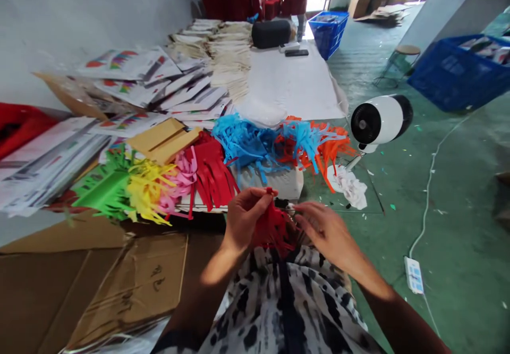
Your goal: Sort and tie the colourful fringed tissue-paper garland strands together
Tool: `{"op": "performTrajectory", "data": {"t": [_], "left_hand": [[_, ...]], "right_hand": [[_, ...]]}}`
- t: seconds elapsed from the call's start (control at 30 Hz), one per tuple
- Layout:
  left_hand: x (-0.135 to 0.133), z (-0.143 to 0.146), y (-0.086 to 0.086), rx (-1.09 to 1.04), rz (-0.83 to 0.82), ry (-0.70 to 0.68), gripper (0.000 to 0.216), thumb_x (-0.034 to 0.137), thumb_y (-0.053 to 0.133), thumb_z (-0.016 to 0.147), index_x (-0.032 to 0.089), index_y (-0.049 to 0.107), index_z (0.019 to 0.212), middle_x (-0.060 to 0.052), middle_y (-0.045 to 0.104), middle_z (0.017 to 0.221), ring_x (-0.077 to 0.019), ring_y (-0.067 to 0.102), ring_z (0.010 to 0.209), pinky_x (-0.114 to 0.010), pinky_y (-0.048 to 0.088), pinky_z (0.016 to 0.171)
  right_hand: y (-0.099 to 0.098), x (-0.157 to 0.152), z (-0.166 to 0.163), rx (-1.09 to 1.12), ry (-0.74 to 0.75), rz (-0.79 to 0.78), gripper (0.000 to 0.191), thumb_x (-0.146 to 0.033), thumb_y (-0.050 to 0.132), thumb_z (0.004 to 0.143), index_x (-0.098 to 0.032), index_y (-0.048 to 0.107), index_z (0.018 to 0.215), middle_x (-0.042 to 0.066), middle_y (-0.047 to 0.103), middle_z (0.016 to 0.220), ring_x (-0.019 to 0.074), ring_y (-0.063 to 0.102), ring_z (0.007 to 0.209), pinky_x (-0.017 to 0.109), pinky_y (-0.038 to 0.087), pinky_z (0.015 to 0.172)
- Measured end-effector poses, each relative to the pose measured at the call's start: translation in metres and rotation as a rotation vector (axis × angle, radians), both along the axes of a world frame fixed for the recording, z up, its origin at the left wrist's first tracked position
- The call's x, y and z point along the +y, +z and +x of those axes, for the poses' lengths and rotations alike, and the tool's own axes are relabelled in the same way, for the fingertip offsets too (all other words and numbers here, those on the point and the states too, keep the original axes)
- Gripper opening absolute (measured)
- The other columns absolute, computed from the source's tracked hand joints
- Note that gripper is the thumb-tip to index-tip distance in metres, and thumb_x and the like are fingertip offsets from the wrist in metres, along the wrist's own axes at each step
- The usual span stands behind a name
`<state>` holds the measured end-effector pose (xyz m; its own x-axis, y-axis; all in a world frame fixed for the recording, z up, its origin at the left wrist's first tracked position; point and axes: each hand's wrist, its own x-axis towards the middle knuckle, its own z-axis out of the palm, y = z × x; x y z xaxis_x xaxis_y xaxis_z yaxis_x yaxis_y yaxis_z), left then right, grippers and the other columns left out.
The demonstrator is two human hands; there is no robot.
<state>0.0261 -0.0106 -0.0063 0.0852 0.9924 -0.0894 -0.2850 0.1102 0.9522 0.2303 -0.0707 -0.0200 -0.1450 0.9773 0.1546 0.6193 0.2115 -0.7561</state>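
My left hand [245, 216] pinches the top of a red tassel [273, 226], whose cut strips hang over my lap. Just to the right of it, my right hand [324, 229] has its fingers drawn together; a small pale bit shows at their tips, too small to name. On the table in front of me lie bundles of fringed strips: green [105, 186], yellow [149, 186], pink [179, 176], red [215, 170], blue [247, 138] and orange [330, 144].
Stacked printed packets [179, 96] fill the table's left side, by a folded yellow piece [163, 138]. A dark speaker-like case [271, 34] stands farther back. To the right are a white-and-black fan [384, 120], blue crates [458, 72] and a power strip [414, 275]. Cardboard [135, 279] lies lower left.
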Motion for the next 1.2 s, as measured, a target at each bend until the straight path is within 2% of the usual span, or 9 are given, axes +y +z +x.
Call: {"op": "performTrajectory", "data": {"t": [0.17, 0.3, 0.5, 0.6, 0.73, 0.83, 0.93, 1.0, 1.2], "left_hand": [[-0.017, 0.007, -0.005, 0.212, 0.127, -0.162, 0.016, 0.035, 0.081, 0.089, 0.019, 0.078, 0.089, -0.007, 0.081, 0.101, -0.0183, 0.075, 0.092, -0.026, 0.058, 0.084], [-0.022, 0.009, -0.008, 0.280, 0.164, -0.212, 0.016, 0.034, 0.077, 0.092, 0.019, 0.078, 0.090, -0.007, 0.080, 0.101, -0.0189, 0.075, 0.092, -0.027, 0.058, 0.086], [-0.021, 0.010, -0.007, 0.160, 0.097, -0.112, 0.018, 0.033, 0.084, 0.086, 0.018, 0.074, 0.090, -0.003, 0.079, 0.086, -0.0151, 0.074, 0.075, -0.024, 0.058, 0.072], [-0.014, 0.008, -0.008, 0.129, 0.044, -0.060, 0.023, 0.033, 0.086, 0.084, 0.019, 0.075, 0.099, -0.003, 0.080, 0.086, -0.0150, 0.075, 0.073, -0.023, 0.058, 0.070], [0.000, 0.000, -0.010, 0.115, -0.018, -0.030, 0.022, 0.035, 0.086, 0.083, 0.019, 0.079, 0.097, -0.005, 0.081, 0.089, -0.0174, 0.077, 0.082, -0.024, 0.059, 0.076], [0.009, -0.009, -0.012, 0.067, -0.062, -0.039, 0.022, 0.038, 0.087, 0.082, 0.019, 0.079, 0.091, -0.005, 0.080, 0.084, -0.0174, 0.076, 0.081, -0.024, 0.058, 0.076], [0.015, -0.018, -0.013, 0.033, -0.085, -0.031, 0.025, 0.041, 0.086, 0.083, 0.019, 0.076, 0.090, -0.004, 0.080, 0.085, -0.0170, 0.075, 0.081, -0.024, 0.058, 0.076], [0.019, -0.023, -0.014, 0.030, -0.094, -0.030, 0.026, 0.043, 0.085, 0.084, 0.019, 0.075, 0.090, -0.003, 0.079, 0.084, -0.0164, 0.075, 0.080, -0.023, 0.057, 0.074], [0.027, -0.030, -0.021, 0.051, -0.159, -0.013, 0.028, 0.045, 0.084, 0.085, 0.019, 0.074, 0.089, -0.002, 0.076, 0.077, -0.0140, 0.070, 0.070, -0.021, 0.055, 0.064]], "right_hand": [[0.029, 0.013, -0.011, 0.210, -0.069, 0.154, 0.017, -0.034, 0.067, 0.101, -0.028, 0.075, 0.115, 0.004, 0.076, 0.109, 0.0218, 0.071, 0.102, 0.038, 0.055, 0.089], [0.025, 0.018, -0.020, 0.242, -0.064, 0.166, 0.008, -0.031, 0.070, 0.099, -0.029, 0.077, 0.097, 0.001, 0.075, 0.093, 0.0193, 0.070, 0.090, 0.034, 0.053, 0.081], [0.019, 0.020, -0.026, 0.281, -0.113, 0.209, 0.008, -0.030, 0.072, 0.098, -0.028, 0.076, 0.091, 0.000, 0.072, 0.086, 0.0179, 0.068, 0.083, 0.033, 0.052, 0.077], [0.026, 0.038, -0.025, 0.243, -0.033, 0.177, 0.011, -0.033, 0.071, 0.099, -0.026, 0.075, 0.090, 0.001, 0.072, 0.086, 0.0182, 0.068, 0.083, 0.032, 0.052, 0.078], [0.041, 0.110, -0.016, 0.134, 0.017, 0.240, 0.018, -0.034, 0.063, 0.103, -0.025, 0.078, 0.109, 0.004, 0.077, 0.099, 0.0185, 0.070, 0.089, 0.031, 0.052, 0.082], [0.050, 0.191, -0.012, -0.194, -0.088, 0.311, 0.023, -0.028, 0.059, 0.104, -0.020, 0.079, 0.113, 0.008, 0.078, 0.104, 0.0220, 0.070, 0.097, 0.032, 0.050, 0.086], [0.054, 0.269, -0.017, -0.600, -0.166, 0.140, 0.034, -0.028, 0.049, 0.108, -0.021, 0.076, 0.127, 0.012, 0.075, 0.127, 0.0249, 0.068, 0.115, 0.034, 0.047, 0.095], [0.052, 0.310, -0.024, -0.680, -0.182, 0.066, 0.035, -0.027, 0.050, 0.106, -0.020, 0.076, 0.128, 0.016, 0.074, 0.132, 0.0280, 0.066, 0.120, 0.037, 0.045, 0.098], [0.035, 0.362, -0.044, -0.780, -0.172, -0.086, 0.024, -0.022, 0.070, 0.093, -0.013, 0.081, 0.113, 0.022, 0.076, 0.122, 0.0316, 0.067, 0.118, 0.044, 0.040, 0.104]]}}
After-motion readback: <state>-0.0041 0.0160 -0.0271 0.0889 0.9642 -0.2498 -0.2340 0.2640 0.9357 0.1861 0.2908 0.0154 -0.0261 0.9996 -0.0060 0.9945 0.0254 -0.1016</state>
